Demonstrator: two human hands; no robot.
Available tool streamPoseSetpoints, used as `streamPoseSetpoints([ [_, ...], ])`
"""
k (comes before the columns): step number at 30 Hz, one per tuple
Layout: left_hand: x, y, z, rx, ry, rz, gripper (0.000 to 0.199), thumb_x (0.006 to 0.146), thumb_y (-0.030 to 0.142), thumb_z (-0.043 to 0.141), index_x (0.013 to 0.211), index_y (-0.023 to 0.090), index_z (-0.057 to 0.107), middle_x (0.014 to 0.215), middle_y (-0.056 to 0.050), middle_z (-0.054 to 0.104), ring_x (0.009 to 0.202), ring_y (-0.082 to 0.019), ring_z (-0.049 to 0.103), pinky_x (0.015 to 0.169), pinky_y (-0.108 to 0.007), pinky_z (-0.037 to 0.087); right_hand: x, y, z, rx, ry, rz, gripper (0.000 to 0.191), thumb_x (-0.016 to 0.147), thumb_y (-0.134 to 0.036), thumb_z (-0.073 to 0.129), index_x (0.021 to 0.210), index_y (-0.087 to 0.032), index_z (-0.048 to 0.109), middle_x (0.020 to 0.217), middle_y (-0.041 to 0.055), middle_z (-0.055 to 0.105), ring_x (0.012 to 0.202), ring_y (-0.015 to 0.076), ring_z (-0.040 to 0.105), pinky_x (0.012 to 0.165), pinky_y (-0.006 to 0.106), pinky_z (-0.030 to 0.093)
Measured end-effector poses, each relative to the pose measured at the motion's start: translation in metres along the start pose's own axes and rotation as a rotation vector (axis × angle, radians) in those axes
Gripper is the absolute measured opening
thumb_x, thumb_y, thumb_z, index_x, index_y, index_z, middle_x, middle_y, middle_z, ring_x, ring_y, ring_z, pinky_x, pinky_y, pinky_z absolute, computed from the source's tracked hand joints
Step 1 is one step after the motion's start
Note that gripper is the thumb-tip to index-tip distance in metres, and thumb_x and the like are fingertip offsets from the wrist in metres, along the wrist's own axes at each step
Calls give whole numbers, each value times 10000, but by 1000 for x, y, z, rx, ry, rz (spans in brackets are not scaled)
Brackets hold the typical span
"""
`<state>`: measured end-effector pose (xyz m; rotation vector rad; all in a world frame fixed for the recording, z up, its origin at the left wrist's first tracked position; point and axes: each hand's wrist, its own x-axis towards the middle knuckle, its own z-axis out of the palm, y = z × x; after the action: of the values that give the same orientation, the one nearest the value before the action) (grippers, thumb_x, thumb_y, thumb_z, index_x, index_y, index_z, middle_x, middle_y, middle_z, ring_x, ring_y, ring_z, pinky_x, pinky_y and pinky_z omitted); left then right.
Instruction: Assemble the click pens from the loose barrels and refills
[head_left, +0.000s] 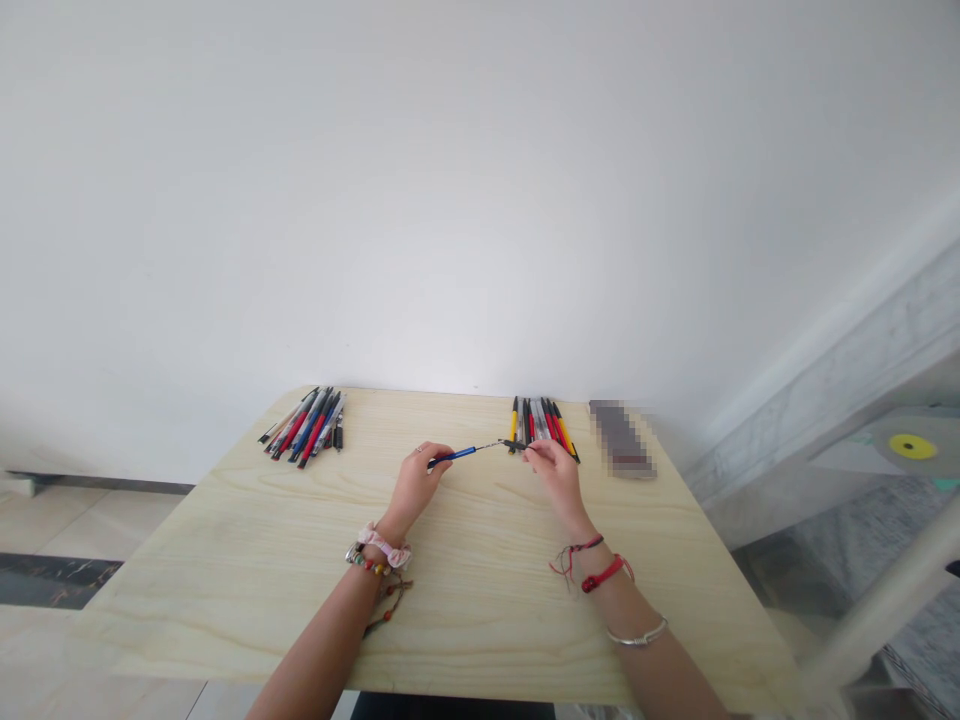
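My left hand [424, 474] pinches a blue pen barrel [459, 455], which points to the right with a thin refill showing at its front end. Across from it, my right hand [553, 468] holds a small black pen part [514, 444] between thumb and fingers. The tip of the refill is close to the black part; whether they touch cannot be made out. Behind my right hand lies a row of pens [541, 418] with yellow, red, black and clear barrels. A looser pile of pens [307, 425] rests at the back left.
The pale wooden table [465, 600] stands against a white wall [465, 200]. A dark flat object [621, 440], blurred by pixels, lies at its back right. Beyond the right edge are a rail and a yellow-centred disc [912, 446].
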<state>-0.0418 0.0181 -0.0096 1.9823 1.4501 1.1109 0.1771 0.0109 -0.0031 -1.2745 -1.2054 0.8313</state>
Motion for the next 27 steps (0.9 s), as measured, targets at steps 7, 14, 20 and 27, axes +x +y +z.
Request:
streamPoseSetpoints([
  [7, 0, -2, 0, 19, 6, -5, 110, 719, 142, 513, 795, 164, 590, 807, -35, 615, 773, -151, 569, 733, -283, 448, 3, -15, -9, 209, 49, 13, 168, 602, -288, 621, 685, -177, 527, 594, 4, 605, 541, 134, 554, 484, 246, 411],
  [14, 0, -3, 0, 32, 9, -3, 110, 712, 133, 520, 783, 173, 594, 795, -25, 617, 770, -151, 571, 724, -278, 449, 1, -20, -12, 164, -15, -24, 109, 626, -246, 595, 674, -183, 521, 543, -25, 560, 510, 109, 524, 509, 239, 424],
  [20, 1, -3, 1, 43, -2, -7, 115, 709, 117, 522, 780, 171, 595, 797, -27, 618, 773, -153, 571, 723, -276, 448, 0, -19, -10, 139, -46, -23, 103, 630, -245, 591, 671, -181, 521, 527, -26, 539, 511, 114, 530, 503, 241, 429],
  [27, 0, -4, 1, 45, 1, -1, 118, 711, 121, 519, 786, 171, 595, 799, -29, 619, 773, -154, 572, 725, -281, 450, 1, -20, -10, 131, -48, -25, 95, 629, -234, 587, 665, -181, 516, 517, -28, 538, 517, 116, 537, 530, 249, 442],
])
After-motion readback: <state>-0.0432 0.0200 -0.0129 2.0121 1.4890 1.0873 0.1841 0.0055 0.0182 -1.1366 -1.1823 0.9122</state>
